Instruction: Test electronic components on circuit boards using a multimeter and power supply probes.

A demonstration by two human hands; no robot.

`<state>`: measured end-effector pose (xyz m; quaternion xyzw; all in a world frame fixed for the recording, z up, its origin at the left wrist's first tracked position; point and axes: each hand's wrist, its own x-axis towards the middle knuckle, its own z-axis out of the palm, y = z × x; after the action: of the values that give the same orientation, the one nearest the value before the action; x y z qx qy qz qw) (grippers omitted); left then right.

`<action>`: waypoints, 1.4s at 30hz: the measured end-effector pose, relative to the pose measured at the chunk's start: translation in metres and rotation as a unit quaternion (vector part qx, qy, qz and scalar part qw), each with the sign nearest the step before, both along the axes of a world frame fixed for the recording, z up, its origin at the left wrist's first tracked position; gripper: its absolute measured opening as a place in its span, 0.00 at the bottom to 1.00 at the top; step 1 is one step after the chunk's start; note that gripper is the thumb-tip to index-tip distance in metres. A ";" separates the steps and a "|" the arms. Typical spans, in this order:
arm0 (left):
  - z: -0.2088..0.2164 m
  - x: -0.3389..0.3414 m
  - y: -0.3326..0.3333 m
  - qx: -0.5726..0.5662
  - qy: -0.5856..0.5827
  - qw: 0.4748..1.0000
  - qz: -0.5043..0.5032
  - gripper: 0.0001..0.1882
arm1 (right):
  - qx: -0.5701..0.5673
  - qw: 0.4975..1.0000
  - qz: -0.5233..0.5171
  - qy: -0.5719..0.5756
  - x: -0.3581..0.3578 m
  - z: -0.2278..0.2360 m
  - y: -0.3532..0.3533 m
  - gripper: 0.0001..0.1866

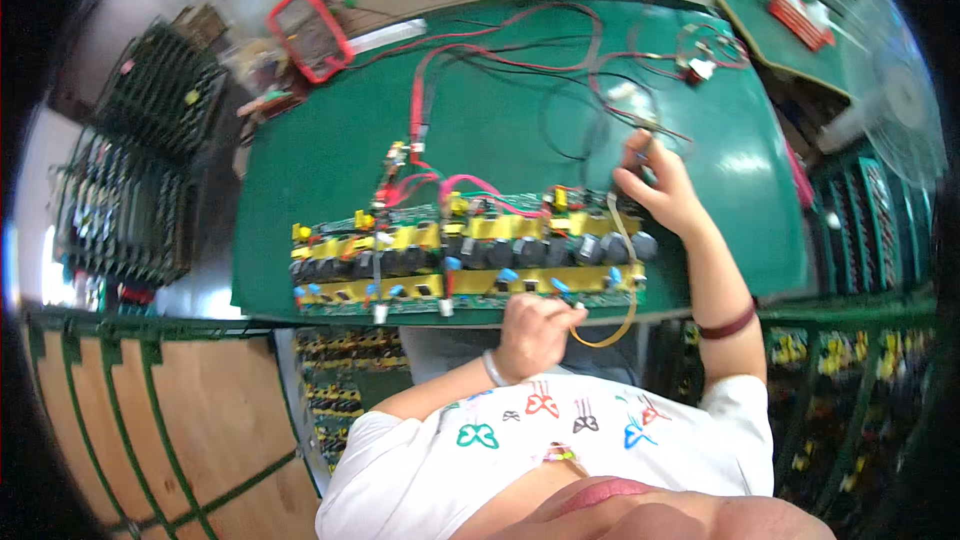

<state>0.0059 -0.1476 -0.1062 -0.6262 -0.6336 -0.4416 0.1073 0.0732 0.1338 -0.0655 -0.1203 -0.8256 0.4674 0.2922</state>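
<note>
A long green circuit board (470, 230) lies across the front of the green table, carrying yellow-wrapped parts, dark round capacitors and small blue discs. Just off its front edge, my left hand (535, 337) is closed, pinching the end of a thin yellow wire (605, 338). That wire curves up over the board's right end. Beyond that end my right hand (662, 190) reaches out, thumb and forefinger apart, its fingertips close to red and black test leads (655, 126). Some of its fingers are hidden. Pink wires (475, 183) and a red probe (416, 110) meet the board's left half.
A red-framed meter (310, 35) and a white strip (388, 37) stand at the table's back left. Red and black cables (520, 25) loop across the back. Racks of boards (130, 190) flank the table on the left, with more racks (850, 225) and a fan (900, 90) on the right.
</note>
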 end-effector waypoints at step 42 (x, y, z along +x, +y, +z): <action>0.088 -0.024 -0.020 -0.189 -0.193 0.922 -0.277 0.15 | 0.242 0.803 -0.407 -0.362 -0.015 -0.003 0.168 0.35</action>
<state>-0.0184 -0.1674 -0.0180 -0.6875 -0.5151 -0.4386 -0.2639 0.0583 0.3013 -0.0686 -0.5311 -0.8330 0.0136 0.1546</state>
